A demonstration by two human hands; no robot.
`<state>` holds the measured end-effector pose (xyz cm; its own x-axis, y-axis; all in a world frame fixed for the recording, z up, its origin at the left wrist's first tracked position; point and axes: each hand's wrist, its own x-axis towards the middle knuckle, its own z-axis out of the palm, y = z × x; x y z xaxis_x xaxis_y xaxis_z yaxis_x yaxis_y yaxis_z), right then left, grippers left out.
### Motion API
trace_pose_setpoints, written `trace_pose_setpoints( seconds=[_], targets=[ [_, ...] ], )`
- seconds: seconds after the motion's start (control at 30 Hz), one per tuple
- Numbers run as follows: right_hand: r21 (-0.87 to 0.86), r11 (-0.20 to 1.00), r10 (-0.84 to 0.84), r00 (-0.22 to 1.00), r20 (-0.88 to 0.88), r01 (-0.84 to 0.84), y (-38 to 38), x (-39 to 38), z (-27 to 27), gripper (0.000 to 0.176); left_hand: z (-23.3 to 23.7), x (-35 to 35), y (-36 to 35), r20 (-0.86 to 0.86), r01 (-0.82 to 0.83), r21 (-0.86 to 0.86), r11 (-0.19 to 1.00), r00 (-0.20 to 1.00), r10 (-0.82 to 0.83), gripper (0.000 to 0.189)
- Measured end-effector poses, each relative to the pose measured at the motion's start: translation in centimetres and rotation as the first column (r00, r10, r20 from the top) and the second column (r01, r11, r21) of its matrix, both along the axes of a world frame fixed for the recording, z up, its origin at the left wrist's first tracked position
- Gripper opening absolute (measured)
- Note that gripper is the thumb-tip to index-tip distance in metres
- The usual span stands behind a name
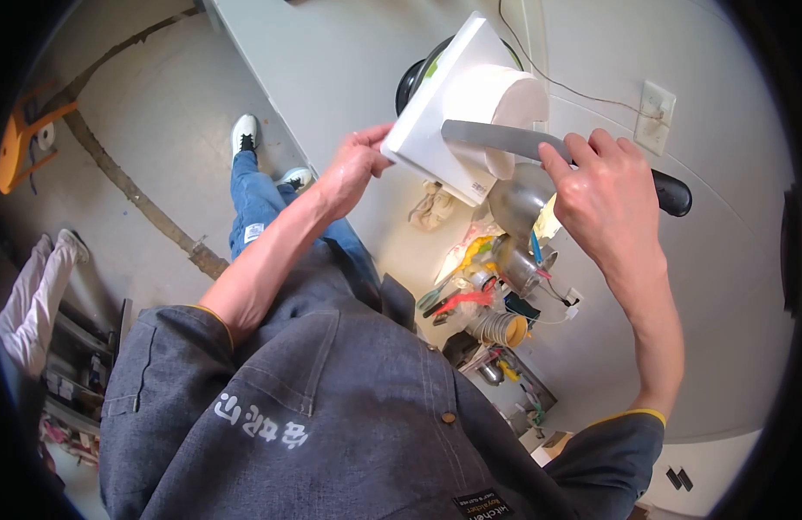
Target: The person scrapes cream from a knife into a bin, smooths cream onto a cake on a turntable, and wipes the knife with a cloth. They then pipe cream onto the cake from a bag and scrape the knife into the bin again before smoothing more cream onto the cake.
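- Head view: the left grip (353, 169) is clamped on the left edge of the board (427, 130), thumb on top. It holds the board tilted in the air above the bench (332, 61).
- The cylinder (505, 100) sits on the board, up and to the right of the left grip and apart from its fingers.
- The right grip (605, 204) is closed round the handle of the knife (492, 139). The black butt sticks out on the right of the fist.
- The knife's long axis runs from the right grip leftward and slightly up. The blade lies against the cylinder's side, its tip pointing toward the left grip but stopping short of it.
- The cylinder lies left of and above the right grip, just past the forefinger, so the right grip is nearer to it than the left.
- Below the board, a metal bowl (515, 201) and a clutter of tools (483, 299) lie on the bench. A socket (654, 113) sits on the wall beyond.
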<state>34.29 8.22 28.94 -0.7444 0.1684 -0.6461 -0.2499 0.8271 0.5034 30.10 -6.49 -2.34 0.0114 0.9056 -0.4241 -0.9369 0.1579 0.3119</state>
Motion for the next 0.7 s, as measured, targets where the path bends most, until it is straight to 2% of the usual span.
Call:
trace_pose_setpoints(
  seconds=[0.13, 0.23, 0.4, 0.5, 0.6, 0.7],
  targets=[
    [-0.01, 0.999, 0.044, 0.999, -0.027, -0.044, -0.1, 0.8, -0.1, 0.033, 1.7, -0.5, 0.0, 0.105, -0.189, 0.011, 0.982, 0.977, 0.187, 0.085],
    [-0.009, 0.998, 0.069, 0.996, -0.05, -0.069, 0.3, 0.9, -0.1, 0.034, 0.9, -0.4, -0.5, 0.063, -0.012, 0.01, 1.0, 0.998, 0.012, 0.085],
    [-0.024, 0.994, 0.108, 0.992, -0.072, -0.11, 1.3, 0.9, 0.3, 0.032, 1.1, 0.0, -0.8, 0.085, -0.024, 0.0, 1.0, 0.996, 0.024, 0.085],
    [-0.031, 0.986, 0.152, 0.964, -0.216, -0.163, 1.8, 0.1, 0.8, 0.029, 0.8, 0.2, -0.9, 0.083, -0.027, 0.015, 1.0, 0.996, 0.025, 0.085],
    [-0.007, 0.987, 0.155, 0.949, -0.275, -0.163, 1.9, -0.2, 1.3, 0.017, 0.5, 0.5, -1.1, 0.098, -0.036, 0.04, 0.999, 0.995, 0.032, 0.085],
    [0.045, 0.997, 0.072, 0.991, -0.115, -0.067, 2.0, 0.2, 1.0, 0.017, 0.7, 0.4, -1.0, 0.101, -0.052, 0.06, 0.997, 0.994, 0.046, 0.085]
  ],
)
